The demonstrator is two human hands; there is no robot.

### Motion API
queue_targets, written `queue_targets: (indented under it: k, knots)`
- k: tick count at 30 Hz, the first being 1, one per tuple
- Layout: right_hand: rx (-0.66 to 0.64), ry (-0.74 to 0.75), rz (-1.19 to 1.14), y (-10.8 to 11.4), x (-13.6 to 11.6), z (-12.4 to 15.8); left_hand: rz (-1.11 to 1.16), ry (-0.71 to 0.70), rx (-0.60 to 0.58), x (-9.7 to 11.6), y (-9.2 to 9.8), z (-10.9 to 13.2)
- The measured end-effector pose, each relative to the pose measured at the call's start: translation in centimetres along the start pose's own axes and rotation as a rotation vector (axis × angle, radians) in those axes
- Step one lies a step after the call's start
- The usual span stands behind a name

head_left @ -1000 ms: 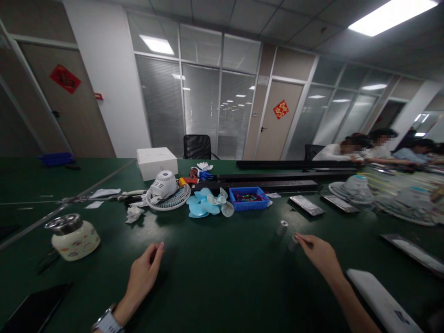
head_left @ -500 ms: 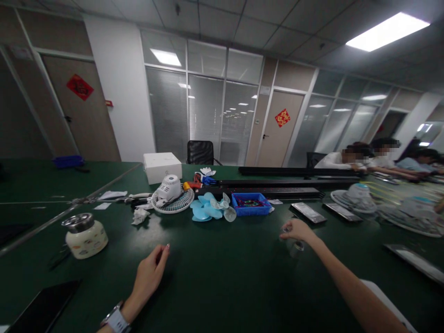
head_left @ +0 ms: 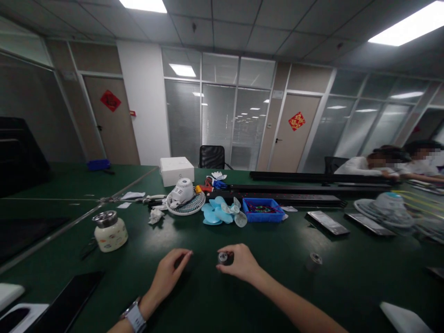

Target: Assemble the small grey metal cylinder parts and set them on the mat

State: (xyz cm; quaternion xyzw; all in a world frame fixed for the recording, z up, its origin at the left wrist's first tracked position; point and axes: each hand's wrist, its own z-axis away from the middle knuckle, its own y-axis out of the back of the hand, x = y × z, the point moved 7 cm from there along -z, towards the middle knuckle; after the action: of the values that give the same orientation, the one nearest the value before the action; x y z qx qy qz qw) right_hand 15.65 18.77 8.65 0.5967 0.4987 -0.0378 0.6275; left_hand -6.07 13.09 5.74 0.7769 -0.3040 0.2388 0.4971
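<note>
In the head view my right hand (head_left: 241, 263) pinches a small cylindrical metal part (head_left: 222, 258) between thumb and fingers, its round end facing me. My left hand (head_left: 171, 270), with a watch on the wrist, is held just above the table to the left of it. Its fingers are loosely curved, the thumb stands apart, and nothing is in it. A second cylindrical metal part (head_left: 314, 262) stands on the green table (head_left: 194, 305), to the right of my right hand. Beyond both hands lie light blue fan blades (head_left: 217, 212) and a blue bin (head_left: 262, 211) with thin coloured wires inside.
A white fan body (head_left: 183, 190) rests on its grille beside crumpled tissue (head_left: 156, 216). A cream jar (head_left: 111, 236) stands at left, a black flat panel (head_left: 69, 300) nearer. Phone-like slabs (head_left: 328, 223) and black rails (head_left: 294, 188) lie right. People sit far right.
My right hand has moved left, carrying one metal part close to my left hand. The other part stays on the table. The camera view has turned slightly left.
</note>
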Motion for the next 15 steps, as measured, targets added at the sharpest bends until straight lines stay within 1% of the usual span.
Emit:
queue_targets:
  k: [2,4,6,8,10,12,15]
  knots:
    - [0.034,0.009,-0.072,-0.3,0.4,0.2,0.014,-0.066,-0.002,1.7,-0.6,-0.3]
    - [0.074,0.006,-0.139,-0.6,1.2,0.4,0.051,-0.141,-0.027,3.8,-1.8,-0.8]
    - [0.112,0.005,-0.19,-1.0,1.8,0.6,0.092,-0.193,-0.081,5.9,-3.3,-1.4]
    - [0.134,0.018,-0.233,-1.5,2.2,0.8,0.105,-0.203,-0.147,7.3,-4.8,-2.1]
    - [0.147,0.035,-0.26,-1.8,2.2,1.0,0.114,-0.177,-0.197,8.0,-6.0,-2.7]
    - [0.15,0.042,-0.259,-2.0,2.3,1.1,0.129,-0.151,-0.213,8.3,-6.6,-3.1]
    - [0.15,0.03,-0.238,-2.1,2.6,1.1,0.147,-0.144,-0.165,8.4,-6.2,-3.4]
